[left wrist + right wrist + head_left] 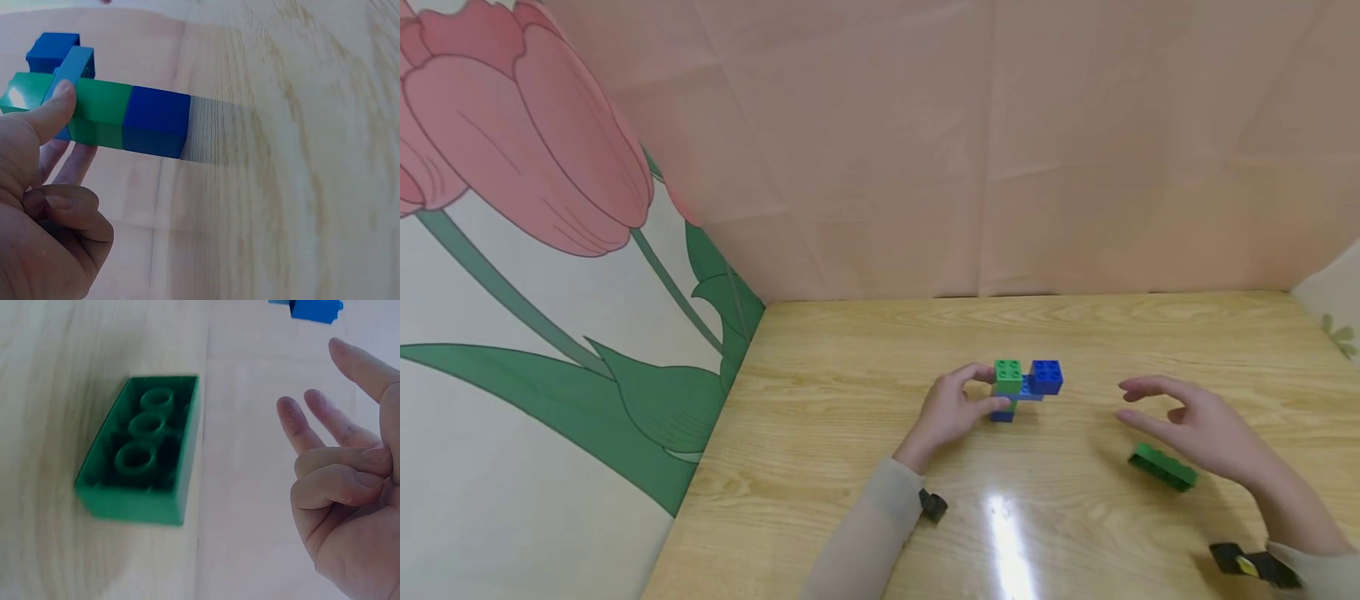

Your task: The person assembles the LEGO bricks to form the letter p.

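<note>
My left hand (951, 408) pinches a small building-block assembly between thumb and fingers. From the bottom up, it has a dark blue block (156, 122), a green block (103, 109) and a lighter blue bar (72, 65). On the bar sit a second green block (1007, 375) and, at its overhanging right end, another blue block (1047, 377). My right hand (1206, 425) hovers to the right, thumb and index finger apart, other fingers bent, holding nothing. Near it, a long green block (137, 444) lies on the table with its hollow underside showing tubes.
The wood-grain table (842, 367) meets a pinkish cloth backdrop (865, 167) at the back. On the left stands a panel with a printed tulip (535, 125). Light glares off the table near the front. Each wrist bears a dark strap or device.
</note>
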Available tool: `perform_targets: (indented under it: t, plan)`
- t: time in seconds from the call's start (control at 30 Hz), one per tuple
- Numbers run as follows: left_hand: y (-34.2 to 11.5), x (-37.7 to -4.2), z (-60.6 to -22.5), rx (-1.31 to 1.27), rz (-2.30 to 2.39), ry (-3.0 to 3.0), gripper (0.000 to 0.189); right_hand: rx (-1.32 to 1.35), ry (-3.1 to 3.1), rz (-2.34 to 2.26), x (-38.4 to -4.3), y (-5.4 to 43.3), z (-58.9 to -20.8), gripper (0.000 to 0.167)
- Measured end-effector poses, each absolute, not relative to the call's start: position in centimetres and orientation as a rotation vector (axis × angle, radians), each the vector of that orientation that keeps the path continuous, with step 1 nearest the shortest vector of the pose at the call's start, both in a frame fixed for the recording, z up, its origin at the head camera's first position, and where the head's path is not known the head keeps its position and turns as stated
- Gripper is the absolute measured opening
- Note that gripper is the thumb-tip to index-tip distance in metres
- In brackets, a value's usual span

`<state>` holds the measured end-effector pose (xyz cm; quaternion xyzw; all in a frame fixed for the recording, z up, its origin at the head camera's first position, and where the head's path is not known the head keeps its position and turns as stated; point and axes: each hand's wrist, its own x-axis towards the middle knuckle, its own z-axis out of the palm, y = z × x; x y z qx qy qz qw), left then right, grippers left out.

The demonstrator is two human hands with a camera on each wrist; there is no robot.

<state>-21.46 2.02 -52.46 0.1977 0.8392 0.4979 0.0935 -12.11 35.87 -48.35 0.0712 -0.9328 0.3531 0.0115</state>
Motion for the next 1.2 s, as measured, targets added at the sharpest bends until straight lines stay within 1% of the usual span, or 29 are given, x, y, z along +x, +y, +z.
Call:
perform_targets:
  t: [0.5, 0.73, 0.9, 1.2]
  plan:
    - [2.1, -21.3, -52.3, 0.567, 1.49, 2.483, 0.039, 0.114, -3.104, 1.122, -9.7, 40.1, -51.4, 0.05]
    - [2.1, -21.3, -52.4, 0.563, 1.494, 2.477, 0.038, 0.041, -3.202, 1.112, -9.0, 41.5, -52.1, 0.055]
    - [2.1, -21.4, -52.4, 0.568, 1.49, 2.485, 0.04, 0.098, -3.252, 1.107, -8.8, 41.9, -52.5, 0.053]
    - [2.2, -21.3, -52.4, 0.574, 1.48, 2.498, 0.039, 0.181, -3.291, 1.181, -8.6, 42.2, -53.0, 0.041]
